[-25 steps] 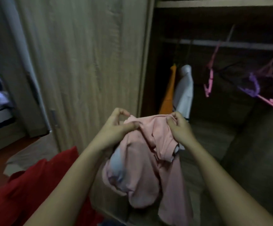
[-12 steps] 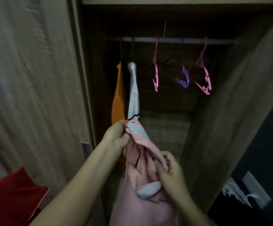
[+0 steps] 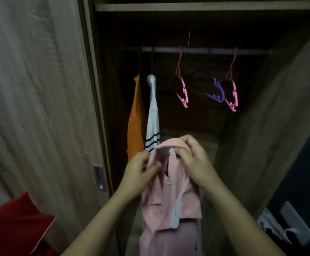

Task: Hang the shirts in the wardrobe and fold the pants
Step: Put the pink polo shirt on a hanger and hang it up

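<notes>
A pink shirt (image 3: 170, 204) with a white-lined collar hangs down in front of the open wardrobe. My left hand (image 3: 139, 172) pinches the collar's left side and my right hand (image 3: 193, 159) grips the collar's top right. Behind them an orange shirt (image 3: 136, 122) and a white shirt with dark stripes (image 3: 153, 122) hang from the rail (image 3: 206, 50). Empty hangers dangle further right: a pink hanger (image 3: 182, 93), a purple hanger (image 3: 218, 93) and another pink hanger (image 3: 232, 93).
The wardrobe's sliding door (image 3: 39, 108) with a recessed handle (image 3: 99, 177) stands at left. The right wardrobe wall (image 3: 270, 126) closes in that side. A red cloth (image 3: 15, 224) lies at lower left. A white object (image 3: 287, 228) sits at lower right.
The view swung right toward the open wardrobe. My right hand rose from low on the shirt to the collar, and both hands now hold the collar top.
</notes>
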Demonstrator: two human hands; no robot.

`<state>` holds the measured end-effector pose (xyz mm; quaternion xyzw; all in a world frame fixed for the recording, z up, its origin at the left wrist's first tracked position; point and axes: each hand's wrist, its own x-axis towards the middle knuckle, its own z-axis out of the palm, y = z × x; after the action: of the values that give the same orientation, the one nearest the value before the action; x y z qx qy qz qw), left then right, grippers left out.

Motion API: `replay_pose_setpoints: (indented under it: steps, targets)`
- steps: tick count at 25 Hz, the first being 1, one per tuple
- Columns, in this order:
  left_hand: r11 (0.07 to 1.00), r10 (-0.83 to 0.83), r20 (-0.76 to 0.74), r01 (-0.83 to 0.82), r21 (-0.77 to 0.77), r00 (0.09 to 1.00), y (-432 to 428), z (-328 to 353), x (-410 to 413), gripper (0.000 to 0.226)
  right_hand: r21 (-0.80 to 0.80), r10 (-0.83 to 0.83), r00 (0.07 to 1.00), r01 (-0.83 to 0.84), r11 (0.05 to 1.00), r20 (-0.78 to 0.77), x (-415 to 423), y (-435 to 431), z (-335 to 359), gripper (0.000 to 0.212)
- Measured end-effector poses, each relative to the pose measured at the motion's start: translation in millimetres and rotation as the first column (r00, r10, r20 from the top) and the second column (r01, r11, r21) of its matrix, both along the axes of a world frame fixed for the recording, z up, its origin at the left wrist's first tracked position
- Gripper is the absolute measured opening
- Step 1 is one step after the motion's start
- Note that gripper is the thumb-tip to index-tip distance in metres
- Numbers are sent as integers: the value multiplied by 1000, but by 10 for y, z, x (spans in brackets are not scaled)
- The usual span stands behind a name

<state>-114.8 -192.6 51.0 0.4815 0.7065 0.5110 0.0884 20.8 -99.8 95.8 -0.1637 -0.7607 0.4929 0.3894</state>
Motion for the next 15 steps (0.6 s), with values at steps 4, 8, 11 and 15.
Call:
replay_pose_setpoints:
  steps: [4, 8, 11, 15]
  targets:
    - [947, 209, 116, -231, 222, 971, 1, 226, -167, 21, 369, -345, 905, 241, 898, 249, 162, 345, -269, 28]
    - [933, 359, -226, -341, 115, 906, 9, 198, -346, 25, 183, -292, 807, 230, 956, 514, 351, 549, -709, 32]
    - [938, 310, -219, -335, -91, 925, 17, -12, -438, 33, 53, -198, 884, 194, 980, 424, 418, 565, -679, 37]
    - [956, 251, 150, -221, -192, 956, 114, -205, -411, 11, -5, -285, 932, 294, 956, 224, 380, 528, -536, 38]
